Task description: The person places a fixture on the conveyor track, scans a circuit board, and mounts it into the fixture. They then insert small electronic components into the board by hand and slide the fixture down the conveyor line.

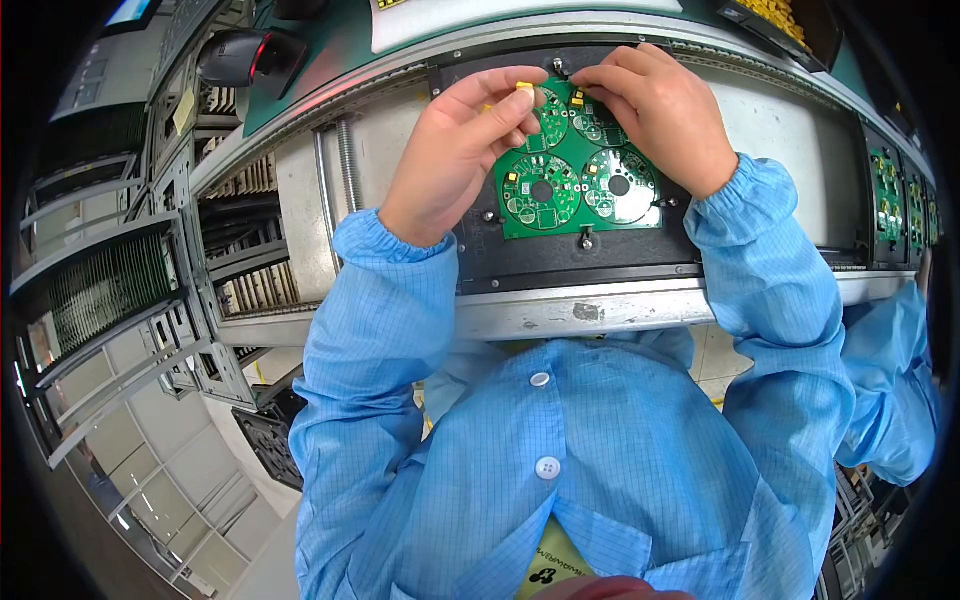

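Observation:
A green circuit board panel (575,215) with several round sections lies in a black fixture (480,268), held by metal pins at its edges. My left hand (465,140) is over the panel's upper left, its thumb and fingers closed on a small yellow part (525,88). At the upper right of the panel, my right hand (650,110) has its fingertips pinched beside another small yellow component (577,98). Whether those fingertips grip anything is hidden. Small yellow-and-white components also sit on the lower round sections.
More boards in a black fixture (888,200) stand on the rail at the right, near a co-worker's blue sleeve (895,390). A black scanner (240,58) rests at the upper left. A dark bin of yellow parts (780,22) is at the upper right. Racks line the left.

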### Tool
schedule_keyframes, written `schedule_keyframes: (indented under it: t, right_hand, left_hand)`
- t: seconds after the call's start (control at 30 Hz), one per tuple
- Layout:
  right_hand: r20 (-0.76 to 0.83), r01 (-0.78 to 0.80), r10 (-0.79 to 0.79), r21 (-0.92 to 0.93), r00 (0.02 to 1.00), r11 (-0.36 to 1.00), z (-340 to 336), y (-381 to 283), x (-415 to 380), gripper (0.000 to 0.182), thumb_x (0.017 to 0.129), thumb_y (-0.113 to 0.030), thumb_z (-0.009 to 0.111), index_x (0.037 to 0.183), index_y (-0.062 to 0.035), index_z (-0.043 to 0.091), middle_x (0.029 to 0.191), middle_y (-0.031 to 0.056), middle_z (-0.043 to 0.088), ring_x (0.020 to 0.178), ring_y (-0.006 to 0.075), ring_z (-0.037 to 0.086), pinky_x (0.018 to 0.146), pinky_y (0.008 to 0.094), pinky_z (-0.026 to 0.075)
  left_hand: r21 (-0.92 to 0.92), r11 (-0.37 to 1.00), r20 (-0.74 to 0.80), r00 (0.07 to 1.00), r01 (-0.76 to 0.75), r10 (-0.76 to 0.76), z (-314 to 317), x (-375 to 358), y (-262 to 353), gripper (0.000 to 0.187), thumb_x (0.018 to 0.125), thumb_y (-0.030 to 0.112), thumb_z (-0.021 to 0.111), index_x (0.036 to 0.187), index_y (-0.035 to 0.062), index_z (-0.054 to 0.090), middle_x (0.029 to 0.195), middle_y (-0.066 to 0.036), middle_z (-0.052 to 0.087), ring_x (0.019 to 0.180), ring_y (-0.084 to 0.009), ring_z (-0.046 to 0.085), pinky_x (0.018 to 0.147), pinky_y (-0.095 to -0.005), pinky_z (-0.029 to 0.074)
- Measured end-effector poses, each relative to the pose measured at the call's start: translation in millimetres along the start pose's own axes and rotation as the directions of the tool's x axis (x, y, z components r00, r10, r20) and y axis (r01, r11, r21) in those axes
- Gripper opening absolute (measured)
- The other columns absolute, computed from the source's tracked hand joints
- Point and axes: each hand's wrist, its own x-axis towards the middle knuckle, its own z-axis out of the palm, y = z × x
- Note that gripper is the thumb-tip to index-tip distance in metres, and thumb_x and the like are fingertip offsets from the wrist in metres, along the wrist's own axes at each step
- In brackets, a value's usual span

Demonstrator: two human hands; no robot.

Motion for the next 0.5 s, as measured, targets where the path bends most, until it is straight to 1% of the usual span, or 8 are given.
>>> schedule_keyframes:
  t: [0.1, 0.17, 0.23, 0.3, 0.33, 0.43, 0.47, 0.5]
  right_hand:
    - [-0.025, -0.044, 0.047, 0.133, 0.999, 0.990, 1, 11, -4, 0.025, 0.089, -0.009, 0.075, 0.114, -0.0097, 0.074, 0.091, 0.0037, 0.071, 0.083, 0.0181, 0.066, 0.073, 0.0321, 0.054]
    - [0.185, -0.393, 0.347, 0.463, 0.919, 0.795, -9, 15, -6, 0.025, 0.094, -0.011, 0.073, 0.118, -0.0054, 0.073, 0.090, -0.0006, 0.069, 0.084, 0.0072, 0.062, 0.072, 0.0253, 0.050]
    - [0.125, -0.393, 0.436, 0.694, 0.891, 0.603, -6, 33, -10, 0.024, 0.099, -0.014, 0.070, 0.119, -0.0016, 0.072, 0.095, -0.0039, 0.067, 0.084, 0.0030, 0.056, 0.073, 0.0190, 0.045]
    - [0.393, -0.381, 0.462, 0.916, 0.795, -0.123, -28, 55, -16, 0.027, 0.099, -0.016, 0.072, 0.121, -0.0023, 0.073, 0.099, -0.0035, 0.068, 0.082, 0.0007, 0.053, 0.070, 0.0175, 0.043]
    - [0.414, -0.262, 0.516, 0.902, 0.750, -0.344, -31, 48, -22, 0.027, 0.101, -0.010, 0.063, 0.125, 0.0029, 0.061, 0.103, 0.0021, 0.067, 0.084, 0.0115, 0.062, 0.075, 0.0203, 0.048]
    - [0.472, -0.151, 0.681, 0.867, 0.560, -0.476, -40, 36, -23, 0.030, 0.102, -0.003, 0.056, 0.130, 0.0065, 0.055, 0.103, 0.0048, 0.064, 0.081, 0.0135, 0.061, 0.072, 0.0228, 0.051]
    - [0.444, -0.215, 0.514, 0.870, 0.733, -0.444, -38, 47, -28, 0.031, 0.103, 0.001, 0.050, 0.133, 0.0101, 0.051, 0.115, 0.0110, 0.066, 0.092, 0.0129, 0.065, 0.077, 0.0236, 0.056]
    - [0.450, -0.225, 0.559, 0.877, 0.696, -0.425, -35, 53, -34, 0.030, 0.104, 0.001, 0.049, 0.132, 0.0099, 0.051, 0.118, 0.0122, 0.066, 0.095, 0.0130, 0.066, 0.080, 0.0229, 0.057]
  left_hand:
    - [0.100, 0.995, 0.010, 1.000, -0.010, 0.010, 3, 0, 1, 0.028, 0.103, 0.013, 0.065, 0.130, 0.0020, 0.064, 0.109, -0.005, 0.071, 0.091, -0.0073, 0.063, 0.083, -0.0204, 0.053]
    - [0.185, 0.983, 0.017, 1.000, -0.022, 0.019, 8, -2, 2, 0.027, 0.102, 0.010, 0.066, 0.127, 0.0019, 0.065, 0.106, -0.005, 0.072, 0.089, -0.0058, 0.062, 0.080, -0.0197, 0.051]
    - [0.269, 0.960, -0.001, 0.997, -0.072, 0.075, 13, -6, -6, 0.020, 0.098, 0.010, 0.071, 0.116, 0.0025, 0.071, 0.104, -0.004, 0.072, 0.083, -0.0056, 0.061, 0.075, -0.0201, 0.049]
    - [0.429, 0.898, -0.001, 0.994, -0.100, 0.111, 19, -13, -10, 0.016, 0.095, 0.009, 0.075, 0.110, 0.0028, 0.074, 0.100, -0.003, 0.073, 0.075, -0.0037, 0.053, 0.068, -0.0201, 0.045]
    - [0.540, 0.835, 0.008, 0.993, -0.105, 0.120, 23, -17, -11, 0.016, 0.094, 0.008, 0.076, 0.108, 0.0028, 0.075, 0.098, -0.002, 0.073, 0.070, -0.0018, 0.047, 0.064, -0.0198, 0.041]
    - [0.821, 0.535, 0.078, 0.966, -0.202, 0.245, 32, -24, -13, 0.016, 0.087, 0.007, 0.080, 0.102, 0.0069, 0.078, 0.089, 0.002, 0.073, 0.057, -0.0028, 0.034, 0.055, -0.0220, 0.034]
    - [0.855, 0.462, 0.110, 0.952, -0.238, 0.287, 36, -24, -15, 0.016, 0.086, 0.007, 0.080, 0.101, 0.0078, 0.078, 0.088, 0.002, 0.073, 0.056, -0.0040, 0.035, 0.054, -0.0230, 0.034]
    - [0.882, 0.385, 0.146, 0.934, -0.272, 0.325, 40, -24, -17, 0.017, 0.085, 0.007, 0.081, 0.101, 0.0087, 0.078, 0.087, 0.002, 0.073, 0.055, -0.0052, 0.037, 0.054, -0.0240, 0.035]
